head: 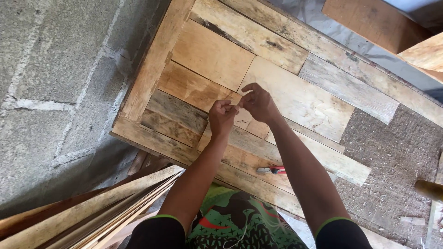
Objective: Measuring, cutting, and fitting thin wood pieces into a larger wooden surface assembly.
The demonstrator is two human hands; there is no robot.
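Note:
My left hand (221,116) and my right hand (258,102) meet above a wooden panel (210,55) built from patchwork boards inside a plank frame. The fingertips of both hands pinch together at one spot, as if on something very small; whatever is between them is too small to see. The left hand's fingers are curled shut, and the right hand's thumb and forefinger press toward them with the other fingers raised. A red-handled tool (273,170) with a metal tip lies on a lower board, between my forearms.
A grey block wall (55,92) is at the left. Thin wood strips (106,207) lean at lower left. Sawdust-strewn ground (397,152) lies to the right, with more boards (378,23) at top right and a wooden handle (429,189) at the right edge.

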